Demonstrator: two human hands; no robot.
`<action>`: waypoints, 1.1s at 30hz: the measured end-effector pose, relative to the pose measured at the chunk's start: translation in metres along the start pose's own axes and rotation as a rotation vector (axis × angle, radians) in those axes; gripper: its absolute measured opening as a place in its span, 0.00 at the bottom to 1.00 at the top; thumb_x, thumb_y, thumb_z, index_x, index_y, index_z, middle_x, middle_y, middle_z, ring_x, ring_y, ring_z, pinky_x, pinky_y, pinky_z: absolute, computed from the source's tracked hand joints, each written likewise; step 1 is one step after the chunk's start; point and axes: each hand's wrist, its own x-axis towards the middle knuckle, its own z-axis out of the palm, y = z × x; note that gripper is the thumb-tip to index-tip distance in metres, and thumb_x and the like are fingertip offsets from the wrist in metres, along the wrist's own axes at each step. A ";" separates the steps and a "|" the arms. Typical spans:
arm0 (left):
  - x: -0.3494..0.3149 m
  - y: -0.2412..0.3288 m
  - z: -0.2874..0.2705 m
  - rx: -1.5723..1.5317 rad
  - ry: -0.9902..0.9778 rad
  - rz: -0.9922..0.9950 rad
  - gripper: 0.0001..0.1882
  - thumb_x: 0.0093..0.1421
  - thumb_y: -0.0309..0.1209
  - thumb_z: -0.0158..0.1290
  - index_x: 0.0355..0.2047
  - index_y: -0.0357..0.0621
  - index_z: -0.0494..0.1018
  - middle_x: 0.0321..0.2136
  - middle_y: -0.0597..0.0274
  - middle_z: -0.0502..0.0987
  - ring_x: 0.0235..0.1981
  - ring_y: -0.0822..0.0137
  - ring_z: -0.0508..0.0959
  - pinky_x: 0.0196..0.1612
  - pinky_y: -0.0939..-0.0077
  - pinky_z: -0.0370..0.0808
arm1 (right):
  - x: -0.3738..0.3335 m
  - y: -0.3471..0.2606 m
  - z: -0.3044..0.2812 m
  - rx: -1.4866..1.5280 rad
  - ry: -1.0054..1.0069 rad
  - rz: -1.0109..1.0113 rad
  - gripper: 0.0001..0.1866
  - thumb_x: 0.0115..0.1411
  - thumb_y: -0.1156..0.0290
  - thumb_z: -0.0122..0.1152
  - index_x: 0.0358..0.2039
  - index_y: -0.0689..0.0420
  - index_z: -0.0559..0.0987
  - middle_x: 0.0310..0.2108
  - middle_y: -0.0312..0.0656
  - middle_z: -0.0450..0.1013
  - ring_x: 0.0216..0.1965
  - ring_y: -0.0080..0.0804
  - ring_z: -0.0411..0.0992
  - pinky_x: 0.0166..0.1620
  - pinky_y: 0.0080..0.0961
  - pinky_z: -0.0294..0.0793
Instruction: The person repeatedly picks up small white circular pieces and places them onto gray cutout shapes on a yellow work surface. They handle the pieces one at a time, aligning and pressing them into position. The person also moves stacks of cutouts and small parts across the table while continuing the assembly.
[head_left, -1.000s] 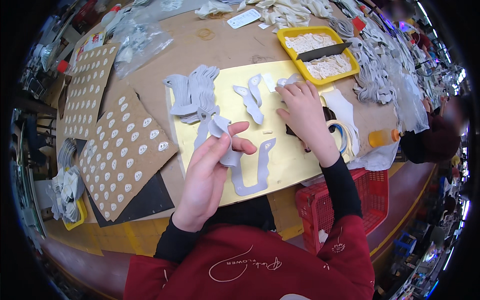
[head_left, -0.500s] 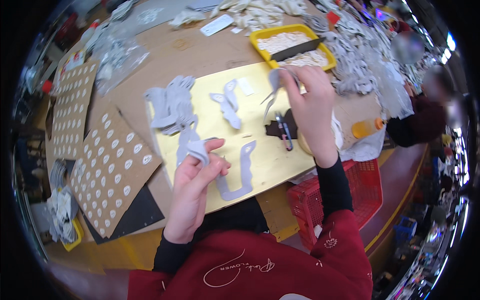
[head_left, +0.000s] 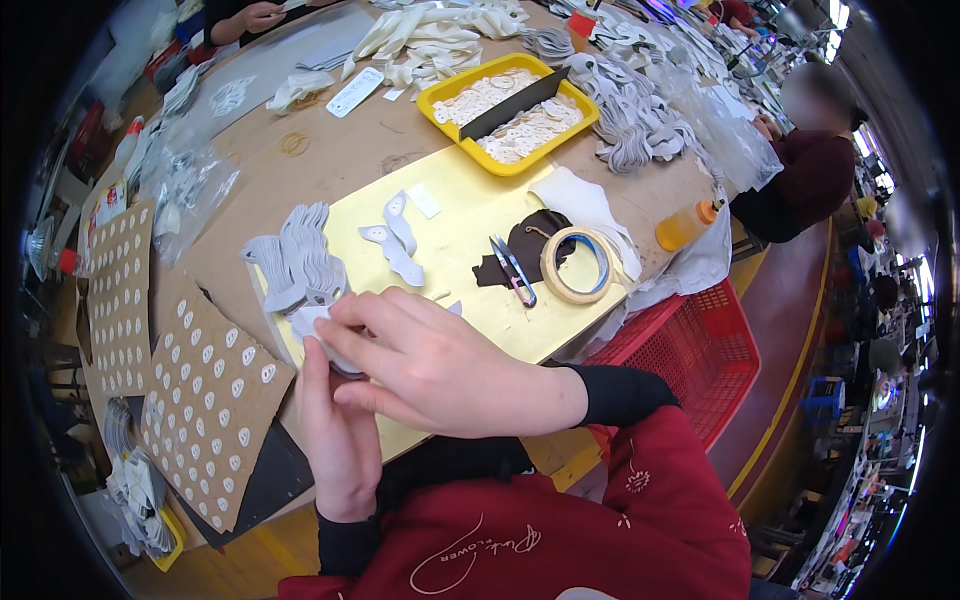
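My two hands meet at the lower left of the yellow sheet (head_left: 470, 200). With fingers bent, my left hand (head_left: 338, 440) grips a curved grey cut piece (head_left: 313, 317), partly hidden behind the fingers. From the right, my right hand (head_left: 430, 360) reaches across and pinches at the same piece. Just beyond them lies a thick bundle of matching grey pieces (head_left: 300, 255). A smaller grey pair with pale oval patches (head_left: 395, 240) rests on the sheet. Thread snips (head_left: 512, 270) lie on a dark scrap (head_left: 535, 235), beside a roll of tan tape (head_left: 578, 265).
A yellow divided tray (head_left: 508, 110) of small white pieces stands at the far side. Brown boards with rows of white ovals (head_left: 210, 400) lie left. An orange bottle (head_left: 685, 226) and a red crate (head_left: 690, 350) are right. Co-workers (head_left: 800, 150) sit beyond.
My right hand has come down and left from over the tape, joining my left hand. The view has shifted, uncovering the snips and tape roll; the loose U-shaped grey piece is now mostly hidden.
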 end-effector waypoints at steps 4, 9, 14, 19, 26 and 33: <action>0.004 0.012 -0.013 -0.030 0.010 0.137 0.23 0.76 0.43 0.42 0.57 0.35 0.68 0.48 0.56 0.77 0.58 0.62 0.74 0.65 0.63 0.65 | -0.004 0.021 0.000 -0.008 0.071 0.066 0.23 0.57 0.67 0.70 0.51 0.62 0.78 0.49 0.47 0.71 0.46 0.43 0.73 0.49 0.37 0.74; 0.003 0.026 -0.023 -0.065 -0.030 0.196 0.17 0.77 0.41 0.40 0.50 0.39 0.70 0.35 0.62 0.76 0.55 0.61 0.76 0.63 0.62 0.67 | -0.016 0.091 0.031 -0.542 0.086 0.131 0.16 0.57 0.68 0.67 0.45 0.59 0.80 0.45 0.46 0.73 0.45 0.44 0.74 0.47 0.37 0.75; 0.001 0.034 -0.033 -0.030 -0.119 0.175 0.17 0.77 0.42 0.40 0.50 0.40 0.69 0.35 0.63 0.73 0.52 0.60 0.75 0.62 0.66 0.66 | -0.025 0.113 0.035 -0.389 -0.190 0.416 0.12 0.59 0.70 0.66 0.42 0.59 0.82 0.39 0.45 0.78 0.41 0.45 0.78 0.45 0.38 0.78; 0.000 0.027 -0.025 0.049 -0.052 0.101 0.24 0.77 0.43 0.40 0.59 0.34 0.66 0.43 0.57 0.78 0.53 0.60 0.75 0.61 0.66 0.66 | -0.005 0.099 -0.005 0.029 -0.010 0.603 0.13 0.65 0.69 0.62 0.47 0.61 0.82 0.38 0.45 0.81 0.36 0.33 0.79 0.44 0.28 0.77; -0.003 0.025 -0.004 0.260 -0.138 -0.019 0.27 0.72 0.39 0.46 0.63 0.31 0.64 0.47 0.56 0.80 0.51 0.66 0.76 0.61 0.67 0.67 | 0.013 0.081 -0.043 0.297 0.042 0.602 0.18 0.74 0.64 0.50 0.49 0.65 0.82 0.40 0.38 0.80 0.42 0.23 0.74 0.50 0.21 0.71; 0.000 0.026 0.003 0.339 -0.120 -0.085 0.26 0.71 0.36 0.46 0.63 0.31 0.65 0.47 0.57 0.80 0.50 0.68 0.76 0.58 0.69 0.68 | 0.010 0.071 -0.043 0.498 0.053 0.675 0.19 0.74 0.67 0.47 0.57 0.64 0.77 0.39 0.35 0.75 0.39 0.21 0.70 0.46 0.20 0.71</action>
